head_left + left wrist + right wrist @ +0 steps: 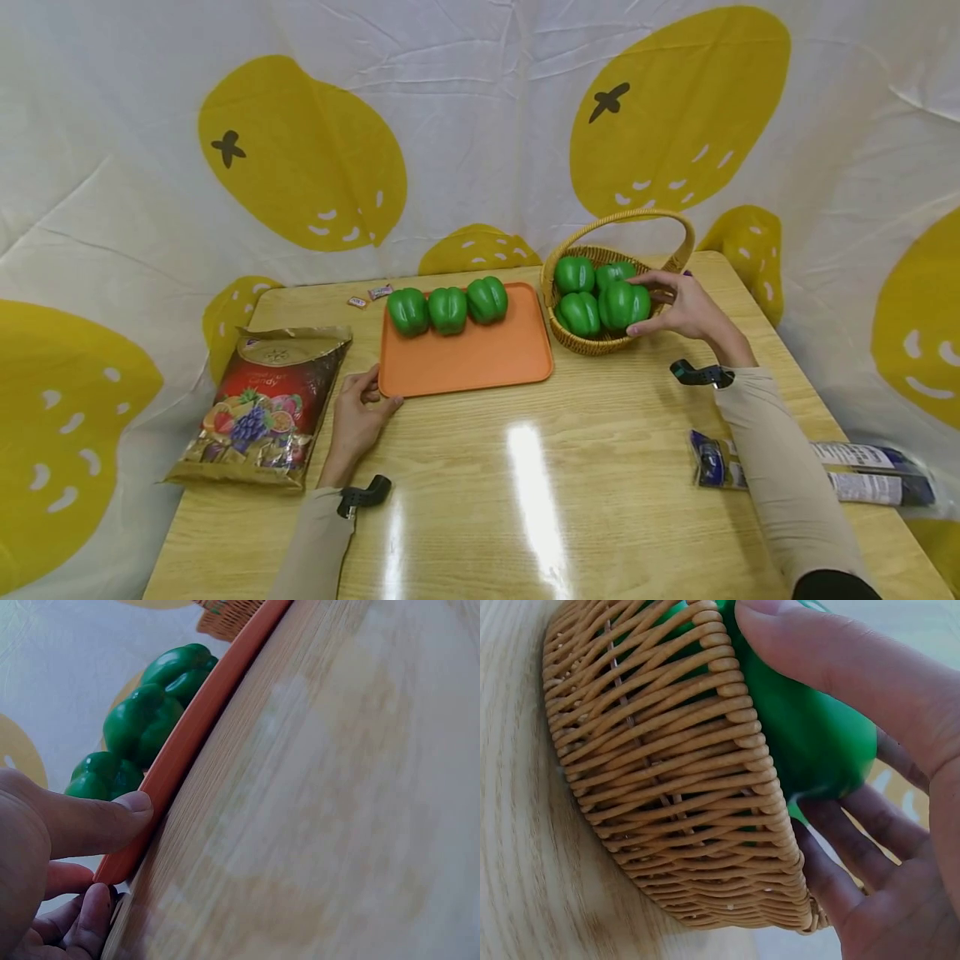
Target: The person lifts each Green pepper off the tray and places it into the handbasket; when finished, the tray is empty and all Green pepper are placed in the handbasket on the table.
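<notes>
My right hand (pixel 690 310) grips a green bell pepper (pixel 622 305) at the right side of a wicker basket (pixel 588 346). In the right wrist view the thumb lies on one side of this bell pepper (pixel 810 739) and the fingers on the other, just above the basket rim (pixel 739 712). Several more green peppers (pixel 579 313) lie in the basket. Three green bell peppers (pixel 447 311) stand in a row along the back of an orange tray (pixel 465 362). With thumb and fingers, my left hand (pixel 356 423) holds the tray's near left corner, its thumb on the rim (pixel 176 761).
A large candy bag (pixel 262 408) lies left of the left hand. Two small wrapped candies (pixel 380 292) sit behind the tray. Under the right forearm lies a blue and silver package (pixel 862 475). A lemon-patterned cloth (pixel 465 125) hangs behind the wooden table (pixel 465 483).
</notes>
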Demonstrator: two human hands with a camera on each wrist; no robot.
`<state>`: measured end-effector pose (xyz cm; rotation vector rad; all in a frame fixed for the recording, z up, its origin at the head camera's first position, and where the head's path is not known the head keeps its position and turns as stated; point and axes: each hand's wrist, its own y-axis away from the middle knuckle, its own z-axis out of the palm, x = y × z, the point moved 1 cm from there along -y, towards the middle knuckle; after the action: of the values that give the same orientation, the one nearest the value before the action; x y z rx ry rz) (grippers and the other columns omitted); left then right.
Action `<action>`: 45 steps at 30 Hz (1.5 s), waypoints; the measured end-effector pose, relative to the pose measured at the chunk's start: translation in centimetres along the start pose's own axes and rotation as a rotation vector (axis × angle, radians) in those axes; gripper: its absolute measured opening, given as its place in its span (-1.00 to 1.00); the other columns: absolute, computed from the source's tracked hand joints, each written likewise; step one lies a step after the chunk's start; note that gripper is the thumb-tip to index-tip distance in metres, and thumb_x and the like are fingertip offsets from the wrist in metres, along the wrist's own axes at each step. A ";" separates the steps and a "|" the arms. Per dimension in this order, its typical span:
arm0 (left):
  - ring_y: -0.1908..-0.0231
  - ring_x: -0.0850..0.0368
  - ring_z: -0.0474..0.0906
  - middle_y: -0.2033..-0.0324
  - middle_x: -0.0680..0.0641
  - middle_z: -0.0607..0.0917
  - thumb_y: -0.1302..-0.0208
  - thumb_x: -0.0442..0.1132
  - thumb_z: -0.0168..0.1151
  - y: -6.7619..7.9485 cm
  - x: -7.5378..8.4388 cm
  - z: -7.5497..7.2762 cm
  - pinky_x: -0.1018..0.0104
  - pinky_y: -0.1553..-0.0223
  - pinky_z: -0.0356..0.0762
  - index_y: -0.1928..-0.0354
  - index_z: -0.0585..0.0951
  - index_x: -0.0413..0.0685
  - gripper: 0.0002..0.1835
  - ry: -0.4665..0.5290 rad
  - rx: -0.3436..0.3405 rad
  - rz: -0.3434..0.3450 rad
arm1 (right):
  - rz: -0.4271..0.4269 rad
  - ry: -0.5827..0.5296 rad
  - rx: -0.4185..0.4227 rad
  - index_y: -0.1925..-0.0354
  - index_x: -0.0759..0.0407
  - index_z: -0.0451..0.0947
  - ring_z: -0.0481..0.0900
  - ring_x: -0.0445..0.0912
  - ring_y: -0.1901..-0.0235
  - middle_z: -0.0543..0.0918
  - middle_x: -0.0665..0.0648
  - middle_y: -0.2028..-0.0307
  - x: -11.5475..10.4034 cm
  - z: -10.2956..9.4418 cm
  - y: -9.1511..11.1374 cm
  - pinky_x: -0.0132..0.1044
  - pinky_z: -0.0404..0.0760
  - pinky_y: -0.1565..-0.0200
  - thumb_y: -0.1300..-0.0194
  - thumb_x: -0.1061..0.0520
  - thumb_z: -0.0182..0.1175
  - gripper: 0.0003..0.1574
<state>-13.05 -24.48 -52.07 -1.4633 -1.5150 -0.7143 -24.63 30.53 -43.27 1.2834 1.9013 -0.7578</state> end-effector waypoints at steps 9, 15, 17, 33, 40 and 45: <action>0.22 -0.05 0.54 0.05 -0.23 0.51 0.01 -0.36 0.55 0.2 -0.1 0.1 0.58 0.22 0.47 -0.32 0.45 -0.31 -0.21 -0.021 -0.012 -0.001 | -0.020 0.249 0.158 -0.07 0.08 0.52 0.58 0.06 0.07 0.59 0.12 -0.02 -0.2 0.7 0.5 -0.21 0.60 0.11 0.36 -0.10 0.72 -0.01; 0.21 -0.05 0.55 0.04 -0.22 0.52 0.01 -0.34 0.56 0.3 0.2 -0.1 0.52 0.20 0.50 -0.32 0.46 -0.28 -0.21 -0.018 -0.010 -0.014 | -0.034 0.333 0.213 0.02 0.15 0.49 0.60 0.09 0.20 0.63 0.21 0.13 -0.1 1.1 0.7 -0.01 0.58 0.17 0.47 -0.13 0.74 0.03; 0.21 -0.05 0.55 0.05 -0.23 0.52 0.00 -0.34 0.56 0.3 0.3 -0.2 0.50 0.20 0.51 -0.32 0.47 -0.28 -0.22 -0.011 -0.004 -0.010 | -0.043 0.327 0.206 0.02 0.17 0.48 0.60 0.11 0.19 0.63 0.24 0.13 -0.1 1.1 0.6 0.05 0.59 0.15 0.47 -0.09 0.75 0.03; 0.22 -0.06 0.55 0.05 -0.23 0.51 0.00 -0.35 0.55 0.0 0.2 0.0 0.53 0.20 0.51 -0.32 0.46 -0.30 -0.22 0.006 -0.014 -0.001 | -0.156 0.313 0.231 -0.21 0.11 0.52 0.62 0.12 0.05 0.68 0.20 0.07 -2.9 -0.2 0.9 -0.16 0.54 -0.10 0.43 0.01 0.74 0.13; 0.20 -0.06 0.55 0.04 -0.22 0.51 -0.01 -0.33 0.55 0.0 0.2 -0.2 0.56 0.20 0.48 -0.32 0.46 -0.27 -0.22 -0.010 -0.019 -0.017 | -0.557 -0.346 0.090 -0.23 0.56 0.39 0.60 0.20 -0.01 0.55 0.53 -0.04 -9.0 2.2 -0.6 -0.17 0.57 -0.14 0.29 0.30 0.65 0.09; 0.18 -0.08 0.55 0.03 -0.23 0.50 -0.01 -0.34 0.54 0.0 -0.1 -0.2 0.55 0.18 0.49 -0.33 0.45 -0.28 -0.21 -0.003 -0.025 -0.012 | -0.658 -0.663 -0.134 -0.29 0.67 0.20 0.41 0.37 -0.20 0.37 0.61 -0.21 -11.6 7.1 -3.4 0.10 0.45 -0.24 0.18 0.18 0.62 0.22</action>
<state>-13.02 -24.64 -52.06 -1.4751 -1.5236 -0.7412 -23.20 17.76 -37.64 0.2251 1.7447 -1.1777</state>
